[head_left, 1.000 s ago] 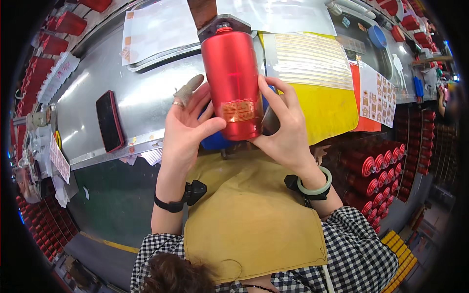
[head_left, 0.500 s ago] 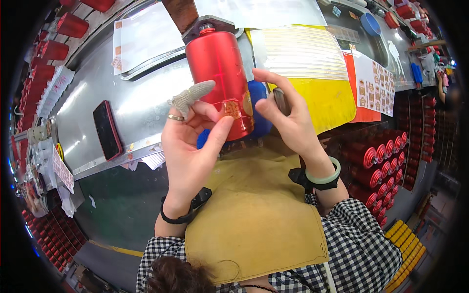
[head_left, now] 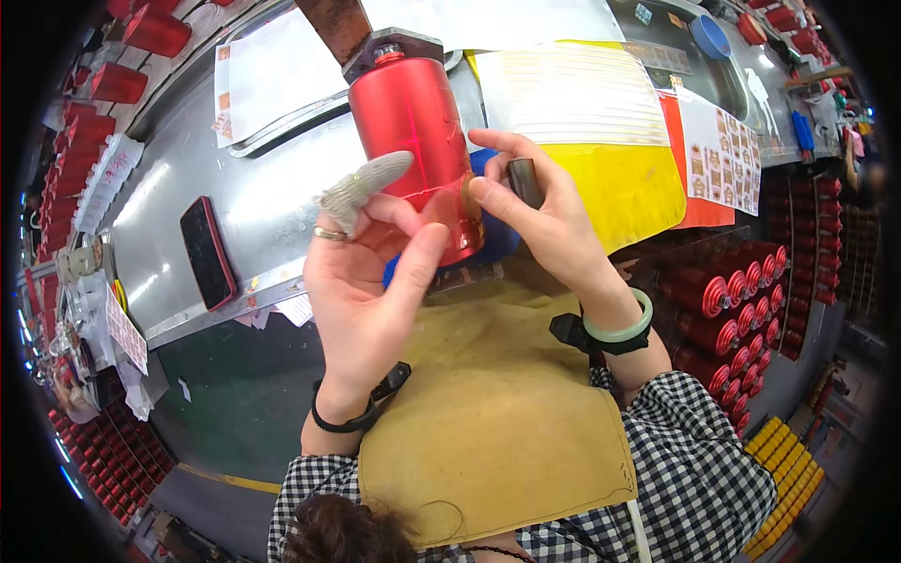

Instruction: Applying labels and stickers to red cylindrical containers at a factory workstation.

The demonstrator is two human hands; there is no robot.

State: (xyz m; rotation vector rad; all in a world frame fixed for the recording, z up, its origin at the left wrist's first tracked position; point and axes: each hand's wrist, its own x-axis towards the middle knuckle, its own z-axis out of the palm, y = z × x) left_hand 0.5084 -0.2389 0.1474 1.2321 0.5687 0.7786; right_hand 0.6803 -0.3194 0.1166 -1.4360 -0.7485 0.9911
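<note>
A red metal bottle [head_left: 404,113] lies on a holder in front of me, its neck toward the metal bracket [head_left: 394,45]. My left hand [head_left: 361,272] is closed at the bottle's near end, thumb and a finger pinching what looks like a thin clear film [head_left: 436,202] over its surface. A grey fabric sleeve [head_left: 366,188] covers one left fingertip. My right hand [head_left: 549,211] touches the bottle's right side with its thumb tip, next to a gold patch. A dark, smooth piece [head_left: 526,182], its kind unclear, is tucked among the right fingers.
A phone [head_left: 207,253] lies on the metal bench [head_left: 160,220] at left. White sheets [head_left: 572,94], a yellow mat [head_left: 619,192] and a sticker sheet [head_left: 721,155] lie to the right. Racked red bottles [head_left: 718,296] stand by my right arm. A blue bowl [head_left: 710,39] sits far right.
My right hand has moved left, bringing its thumb onto the bottle's side. The clear film now shows between my hands, and the gold label on the bottle is less visible.
</note>
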